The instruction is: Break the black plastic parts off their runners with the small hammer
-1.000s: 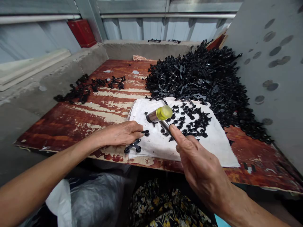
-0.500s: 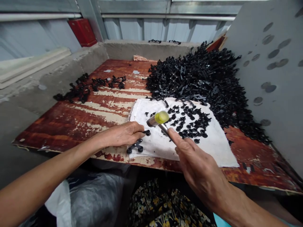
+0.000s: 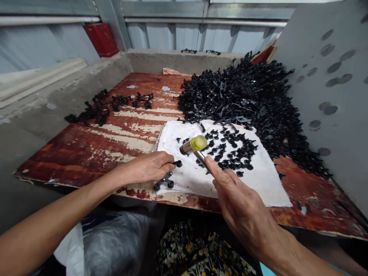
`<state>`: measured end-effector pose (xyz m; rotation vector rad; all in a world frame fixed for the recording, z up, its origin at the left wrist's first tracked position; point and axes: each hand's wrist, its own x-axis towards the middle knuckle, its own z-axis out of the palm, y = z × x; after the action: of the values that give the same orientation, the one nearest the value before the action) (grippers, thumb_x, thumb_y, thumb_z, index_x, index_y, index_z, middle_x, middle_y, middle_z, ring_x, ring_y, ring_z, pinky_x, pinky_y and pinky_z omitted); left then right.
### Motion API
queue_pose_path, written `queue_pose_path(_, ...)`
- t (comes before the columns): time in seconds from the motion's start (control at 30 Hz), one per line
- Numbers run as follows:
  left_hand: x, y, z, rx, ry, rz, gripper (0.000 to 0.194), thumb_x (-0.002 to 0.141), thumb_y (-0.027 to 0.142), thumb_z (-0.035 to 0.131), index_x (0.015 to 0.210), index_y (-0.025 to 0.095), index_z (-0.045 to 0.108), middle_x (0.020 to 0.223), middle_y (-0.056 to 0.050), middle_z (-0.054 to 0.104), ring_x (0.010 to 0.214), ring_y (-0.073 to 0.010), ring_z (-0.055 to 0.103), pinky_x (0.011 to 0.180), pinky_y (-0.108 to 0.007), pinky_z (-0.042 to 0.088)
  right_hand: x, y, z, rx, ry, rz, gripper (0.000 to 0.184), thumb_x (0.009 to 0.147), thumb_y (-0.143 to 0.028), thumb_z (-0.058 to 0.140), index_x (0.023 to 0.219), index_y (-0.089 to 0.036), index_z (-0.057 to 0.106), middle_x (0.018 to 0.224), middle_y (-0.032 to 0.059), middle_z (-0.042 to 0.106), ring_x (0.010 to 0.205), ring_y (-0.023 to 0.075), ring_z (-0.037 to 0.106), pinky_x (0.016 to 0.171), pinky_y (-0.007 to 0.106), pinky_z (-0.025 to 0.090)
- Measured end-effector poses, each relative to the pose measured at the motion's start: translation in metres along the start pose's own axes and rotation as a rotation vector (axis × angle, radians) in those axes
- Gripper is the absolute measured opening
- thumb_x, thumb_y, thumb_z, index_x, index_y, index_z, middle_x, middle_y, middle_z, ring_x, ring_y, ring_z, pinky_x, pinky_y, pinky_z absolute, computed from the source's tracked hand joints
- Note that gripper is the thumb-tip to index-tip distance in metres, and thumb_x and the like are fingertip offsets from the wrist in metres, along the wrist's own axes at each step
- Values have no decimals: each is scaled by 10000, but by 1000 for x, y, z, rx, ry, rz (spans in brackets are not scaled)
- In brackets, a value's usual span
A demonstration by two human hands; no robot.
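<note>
Lowered slightly, the hammer (image 3: 188,147) is clasped in the right hand (image 3: 243,203) (left hand (image 3: 151,165) pinches a black part (image 3: 178,163)).

Room left, crowding right
A path lies over the bench (image 3: 126,138) between cloth (image 3: 198,182) and small black cluster (image 3: 116,101); the tall heap (image 3: 232,92) and grey panel (image 3: 342,115) block the right, the hammer (image 3: 189,147) the way across the cloth.

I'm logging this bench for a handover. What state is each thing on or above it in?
Left hand, closed on a black part
Black part, partly hidden
Right hand, closed around the hammer's handle
Hammer, held over the cloth, head tilted
Cloth, spread out
Small black pieces, scattered
Pile, heaped loosely
Table, paint worn
</note>
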<state>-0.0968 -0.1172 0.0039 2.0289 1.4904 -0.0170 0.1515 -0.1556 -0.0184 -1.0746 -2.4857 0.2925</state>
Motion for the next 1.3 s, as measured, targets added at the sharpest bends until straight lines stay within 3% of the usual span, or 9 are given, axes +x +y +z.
queue_pose_path(0.1, -4, -7, -2, 21, 29, 22, 250, 876, 342, 406, 723, 191, 533, 657, 0, 535, 639, -149, 518, 611, -258, 382, 2, 4, 0, 59, -79, 8, 718, 816, 3, 357, 1513, -167, 359, 959, 134, 684, 669, 207, 670, 604, 336, 582)
queue_pose_path(0.2, -12, -14, -7, 39, 4, 40, 289, 895, 369, 389, 696, 193, 502, 648, 9, 518, 636, -143, 516, 608, -249, 371, 4, 6, -6, 276, 38, 89, 529, 912, -99, 373, 1433, -138, 456, 996, 127, 696, 866, 218, 686, 751, 341, 575)
queue_pose_path(0.37, -25, 17, -6, 102, 64, 175, 309, 952, 383, 374, 788, 203, 564, 632, 21, 538, 587, -127, 496, 581, -250, 327, 14, 1, -14, 771, 73, 363, 160, 907, -322, 529, 873, -194, 618, 613, -34, 550, 496, 108, 496, 440, 209, 412)
queue_pose_path(0.5, -28, 57, 8, 167, 68, 340, 239, 959, 284, 393, 857, 221, 599, 808, -14, 655, 762, -172, 590, 727, -286, 395, 14, -4, -7, 1062, -52, 484, 191, 841, -383, 614, 803, -205, 557, 464, -108, 422, 337, 56, 325, 338, 187, 248)
queue_pose_path(0.6, -29, 64, 17, 123, 271, 350, 189, 939, 353, 466, 954, 230, 608, 951, -43, 664, 914, -214, 591, 829, -328, 416, 3, -3, -3, 1200, -28, 592, 219, 823, -401, 630, 795, -211, 525, 419, -130, 396, 305, 47, 299, 324, 171, 230)
queue_pose_path(0.7, -33, 58, 25, -93, 524, 102, 342, 898, 487, 505, 1092, 211, 563, 1043, -72, 634, 937, -229, 575, 789, -330, 444, -11, -1, -1, 1303, 151, 698, 283, 818, -457, 648, 782, -218, 500, 449, -116, 442, 316, 51, 335, 310, 159, 269)
queue_pose_path(0.77, -37, 55, 31, -255, 452, -62, 409, 917, 558, 415, 1068, 206, 558, 909, -37, 620, 790, -195, 563, 671, -296, 438, -18, -2, 1, 1351, 238, 712, 313, 813, -484, 662, 789, -218, 501, 471, -104, 477, 327, 54, 363, 308, 157, 293)
queue_pose_path(0.87, -39, 58, 40, -397, 265, -74, 443, 940, 574, 329, 973, 207, 575, 743, 17, 559, 684, -156, 512, 611, -262, 400, -21, -10, 5, 1384, 249, 703, 331, 813, -499, 665, 787, -211, 504, 468, -100, 495, 313, 44, 356, 309, 152, 297)
queue_pose_path(1.3, -15, 61, 34, -426, 218, 32, 302, 884, 457, 388, 758, 201, 487, 638, 35, 499, 612, -133, 486, 589, -255, 383, -13, -28, 21, 1376, 46, 639, 347, 878, -535, 562, 824, -196, 511, 557, -81, 545, 310, 22, 344, 295, 133, 254)
